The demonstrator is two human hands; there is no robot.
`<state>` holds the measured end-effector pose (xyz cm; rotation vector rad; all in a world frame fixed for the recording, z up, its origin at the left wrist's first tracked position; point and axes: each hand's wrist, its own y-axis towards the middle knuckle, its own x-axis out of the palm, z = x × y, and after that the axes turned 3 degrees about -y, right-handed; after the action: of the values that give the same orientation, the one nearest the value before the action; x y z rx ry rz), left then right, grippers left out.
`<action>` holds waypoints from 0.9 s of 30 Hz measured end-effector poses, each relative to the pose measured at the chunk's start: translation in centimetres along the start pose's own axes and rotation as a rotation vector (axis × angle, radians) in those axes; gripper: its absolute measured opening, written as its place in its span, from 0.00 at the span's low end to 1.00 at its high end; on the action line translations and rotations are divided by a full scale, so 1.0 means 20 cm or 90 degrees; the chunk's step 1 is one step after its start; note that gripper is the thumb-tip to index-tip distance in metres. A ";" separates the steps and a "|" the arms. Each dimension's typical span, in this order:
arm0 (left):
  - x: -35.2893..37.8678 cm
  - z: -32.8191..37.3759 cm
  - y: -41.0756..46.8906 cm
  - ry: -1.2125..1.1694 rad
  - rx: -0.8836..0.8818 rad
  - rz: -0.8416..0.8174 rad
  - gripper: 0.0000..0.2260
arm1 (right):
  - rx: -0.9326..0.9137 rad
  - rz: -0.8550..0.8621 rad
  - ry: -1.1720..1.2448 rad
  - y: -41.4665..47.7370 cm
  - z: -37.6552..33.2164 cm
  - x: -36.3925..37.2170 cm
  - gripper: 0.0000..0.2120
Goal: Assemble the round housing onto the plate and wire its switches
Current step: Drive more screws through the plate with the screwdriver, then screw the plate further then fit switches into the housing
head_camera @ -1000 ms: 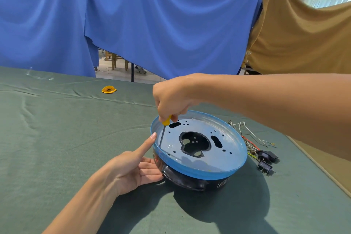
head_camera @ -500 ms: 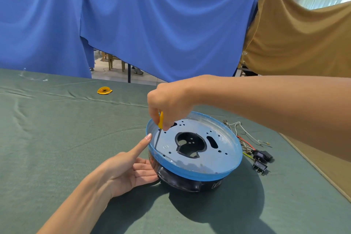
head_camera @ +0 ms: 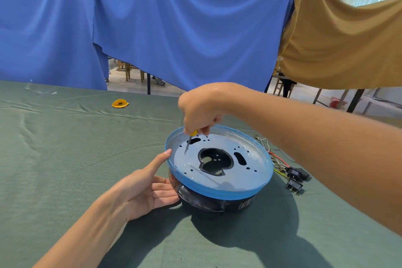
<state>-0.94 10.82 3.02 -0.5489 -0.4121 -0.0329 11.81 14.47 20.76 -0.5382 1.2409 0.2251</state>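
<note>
Around the plate (head_camera: pixel 250 165), the left hand (head_camera: pixel 143 189) blocks the left rim, the right hand (head_camera: pixel 200 106) with the screwdriver (head_camera: pixel 189 140) hangs over the far-left part, wires (head_camera: pixel 276 156) and switches (head_camera: pixel 294 185) lie just right, and the green cloth (head_camera: pixel 65 159) in front gives free passage.

Glossy black plastic housing (head_camera: pixel 206 200) under matt metal plate (head_camera: pixel 219 159); green cloth table (head_camera: pixel 65 148).

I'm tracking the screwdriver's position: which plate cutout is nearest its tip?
The small oblong slot at the far left, right beside the screwdriver shaft; the big central opening and the other oblong slot lie farther right.
</note>
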 end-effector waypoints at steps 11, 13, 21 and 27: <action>0.08 0.09 0.00 0.194 0.078 0.139 0.24 | 0.332 0.517 0.479 -0.33 0.53 0.70 0.16; 0.09 0.09 0.00 0.218 0.094 0.163 0.18 | 0.410 0.543 0.563 -0.34 0.57 0.89 0.12; 0.12 0.15 0.03 0.460 0.169 0.289 0.07 | 0.495 0.463 0.475 -0.34 0.51 1.29 0.07; 0.12 0.12 0.06 0.477 0.219 0.367 0.05 | 0.445 0.393 0.282 -0.35 0.47 1.30 0.11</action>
<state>0.50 13.33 5.15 -0.2665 0.4743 0.3716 31.16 9.94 0.36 0.4382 1.7828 0.1725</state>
